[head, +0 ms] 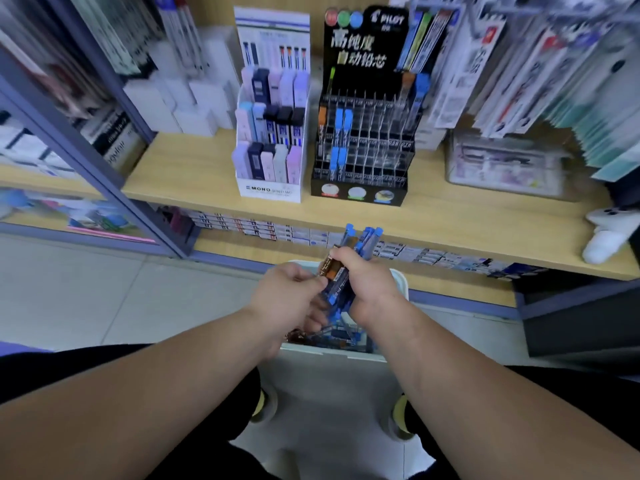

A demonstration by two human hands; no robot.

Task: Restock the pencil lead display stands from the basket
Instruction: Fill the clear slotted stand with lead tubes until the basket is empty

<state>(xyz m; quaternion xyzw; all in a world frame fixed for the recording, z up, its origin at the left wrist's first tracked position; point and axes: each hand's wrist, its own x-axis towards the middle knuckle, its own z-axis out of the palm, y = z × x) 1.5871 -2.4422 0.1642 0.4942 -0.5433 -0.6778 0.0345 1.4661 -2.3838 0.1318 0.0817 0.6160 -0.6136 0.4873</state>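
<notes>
Pale-wood shelf [194, 168] carries black stand [356, 194], white stand [268, 190]; over basket [332, 372], right grip [367, 285] clutches blue lead tubes [367, 237], left grip [287, 299] pinches brown tube [330, 266].

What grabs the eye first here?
Centre: over the white plastic basket, the right hand grips a bundle of blue-capped lead tubes and the left hand pinches a brown-capped tube. On the wooden shelf, the black Pilot display stand shows mostly bare slots, beside a full white cardboard Mono stand.
</notes>
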